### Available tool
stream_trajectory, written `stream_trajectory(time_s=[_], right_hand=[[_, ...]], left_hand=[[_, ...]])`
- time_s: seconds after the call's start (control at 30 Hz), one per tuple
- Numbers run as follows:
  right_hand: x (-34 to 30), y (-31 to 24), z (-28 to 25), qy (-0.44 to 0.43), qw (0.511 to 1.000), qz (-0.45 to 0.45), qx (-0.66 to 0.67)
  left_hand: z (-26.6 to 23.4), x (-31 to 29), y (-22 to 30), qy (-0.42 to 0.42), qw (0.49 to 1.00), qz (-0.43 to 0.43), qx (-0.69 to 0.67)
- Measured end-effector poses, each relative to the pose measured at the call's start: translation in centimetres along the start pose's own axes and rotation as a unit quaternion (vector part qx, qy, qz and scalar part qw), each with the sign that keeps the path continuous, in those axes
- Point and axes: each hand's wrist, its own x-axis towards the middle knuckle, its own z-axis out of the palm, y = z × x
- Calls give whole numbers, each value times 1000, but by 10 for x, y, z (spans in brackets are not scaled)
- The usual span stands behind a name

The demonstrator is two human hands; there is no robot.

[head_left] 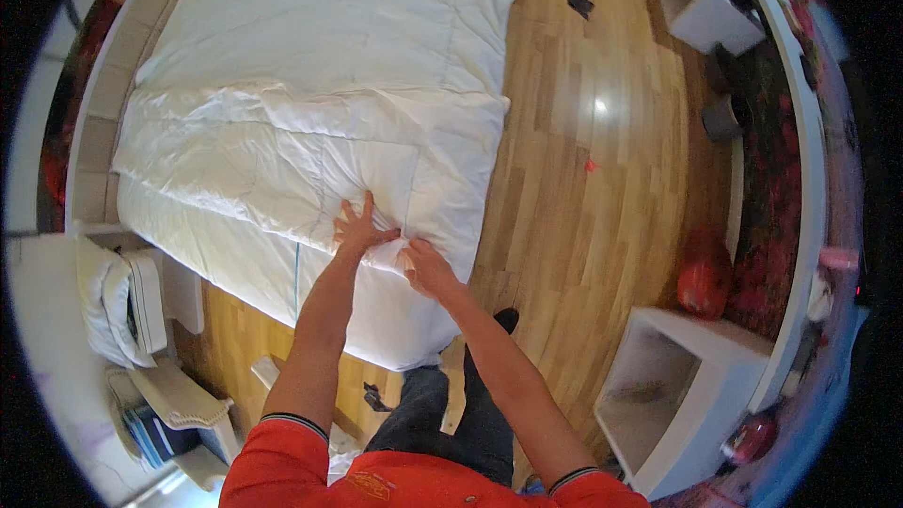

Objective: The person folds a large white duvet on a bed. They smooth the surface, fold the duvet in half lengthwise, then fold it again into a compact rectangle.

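Observation:
A white quilted duvet [273, 150] lies over the bed, its near part folded back on itself. My left hand [357, 229] presses on the duvet near the fold's edge, fingers spread and thumb reaching toward the bunched cloth. Just to its right, my right hand [428, 268] is closed on a gathered bit of the duvet's edge. The two hands are close together, with the puckered cloth between them. Below the fold, the white mattress or lower bedding [226, 245] shows, crossed by a thin bluish line. What lies beneath the right fingers is hidden.
A padded headboard [99, 132] borders the bed on the left, with pillows [113, 306] on a chair nearby. Wooden floor [555, 198] runs along the right, with a dark scrap [580, 5] and a small red one. White open cabinet [658, 395] and red balloon-like object [704, 282] stand right.

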Motion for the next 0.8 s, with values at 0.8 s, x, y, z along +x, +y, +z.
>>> stream_trajectory(time_s=[0.8], right_hand=[[285,18,-168,210,948,-58,-231]], left_hand=[[-23,4,7,76,987,-71,-118]])
